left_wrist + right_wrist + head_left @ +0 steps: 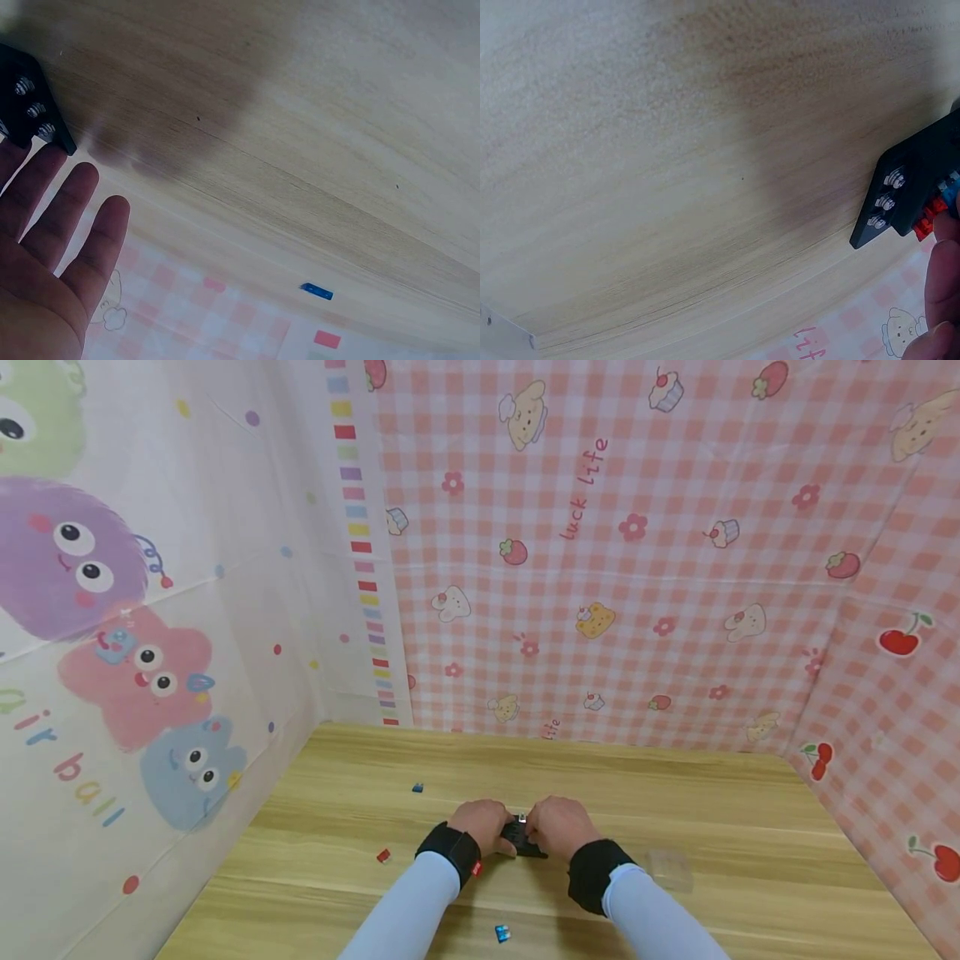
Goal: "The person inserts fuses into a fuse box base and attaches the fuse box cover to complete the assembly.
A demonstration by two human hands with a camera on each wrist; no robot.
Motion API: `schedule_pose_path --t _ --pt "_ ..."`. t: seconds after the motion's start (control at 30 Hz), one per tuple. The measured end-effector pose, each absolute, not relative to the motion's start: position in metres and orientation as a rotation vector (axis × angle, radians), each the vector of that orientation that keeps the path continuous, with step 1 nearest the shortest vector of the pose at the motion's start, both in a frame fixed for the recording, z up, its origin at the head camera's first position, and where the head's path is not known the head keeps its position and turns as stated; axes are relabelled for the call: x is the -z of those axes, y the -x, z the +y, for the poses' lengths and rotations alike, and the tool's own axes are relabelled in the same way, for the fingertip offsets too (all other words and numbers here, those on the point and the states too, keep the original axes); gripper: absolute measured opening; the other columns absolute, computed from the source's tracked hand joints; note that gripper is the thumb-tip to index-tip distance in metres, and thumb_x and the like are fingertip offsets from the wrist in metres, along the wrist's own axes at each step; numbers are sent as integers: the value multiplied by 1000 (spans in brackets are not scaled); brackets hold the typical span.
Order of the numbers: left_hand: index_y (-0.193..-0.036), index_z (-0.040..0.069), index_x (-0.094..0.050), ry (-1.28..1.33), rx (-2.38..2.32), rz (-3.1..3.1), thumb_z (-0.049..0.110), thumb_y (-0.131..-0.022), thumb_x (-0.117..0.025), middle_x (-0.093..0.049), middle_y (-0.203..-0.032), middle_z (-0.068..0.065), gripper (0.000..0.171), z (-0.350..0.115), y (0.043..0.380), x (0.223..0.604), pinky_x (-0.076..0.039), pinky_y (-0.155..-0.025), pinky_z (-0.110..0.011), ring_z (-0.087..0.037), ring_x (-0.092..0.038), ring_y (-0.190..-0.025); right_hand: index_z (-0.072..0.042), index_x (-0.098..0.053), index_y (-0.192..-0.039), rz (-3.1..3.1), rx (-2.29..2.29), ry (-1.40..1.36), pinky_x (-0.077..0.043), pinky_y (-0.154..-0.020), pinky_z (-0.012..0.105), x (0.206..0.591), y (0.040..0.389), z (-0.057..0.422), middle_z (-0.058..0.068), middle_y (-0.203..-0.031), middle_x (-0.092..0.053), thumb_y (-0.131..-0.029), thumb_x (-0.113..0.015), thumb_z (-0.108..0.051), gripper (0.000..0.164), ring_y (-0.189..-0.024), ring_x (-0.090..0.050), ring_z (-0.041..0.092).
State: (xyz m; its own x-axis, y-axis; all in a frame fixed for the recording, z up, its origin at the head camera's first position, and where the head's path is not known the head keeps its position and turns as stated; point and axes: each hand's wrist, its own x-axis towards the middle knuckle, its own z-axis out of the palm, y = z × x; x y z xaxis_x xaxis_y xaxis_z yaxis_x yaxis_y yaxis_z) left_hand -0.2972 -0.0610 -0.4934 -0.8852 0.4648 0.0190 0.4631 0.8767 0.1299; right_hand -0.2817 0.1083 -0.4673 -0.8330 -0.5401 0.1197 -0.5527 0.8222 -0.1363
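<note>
A black fuse block with metal screw terminals along its side is held low over the table between both hands. My left hand grips its left side, thumb at the near edge. In the left wrist view the fingertips of this hand lie against the block's edge. My right hand bends over the block's right side. In the right wrist view, its fingers pinch at a blue blade fuse, partly hidden, beside red fuses on the block.
A loose blue fuse lies at the back left of the wooden table, a red fuse to the left and another blue fuse near the front. A clear plastic container stands right of the right wrist. Printed cloths wall the table.
</note>
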Motion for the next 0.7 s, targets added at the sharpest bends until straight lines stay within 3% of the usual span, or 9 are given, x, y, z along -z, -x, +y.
schedule_pose_path --t 0.4,0.7 --pt "-94 19 -77 -772 -199 3027 44 -74 -86 -59 -72 11 33 -61 298 493 -40 -61 -25 -7 -47 -64 -16 -76 -73 -2798 -96 -984 -51 -63 31 478 284 109 -6 -73 -68 -79 -81 -12 9 -67 -60 12" --pt "-92 18 -76 -771 -197 3026 42 -74 -86 -57 -71 10 31 -60 294 487 -39 -62 -24 -8 -46 -64 -15 -74 -71 -2799 -149 -962 -48 -61 27 480 281 111 -7 -69 -64 -80 -79 -7 14 -61 -51 9"
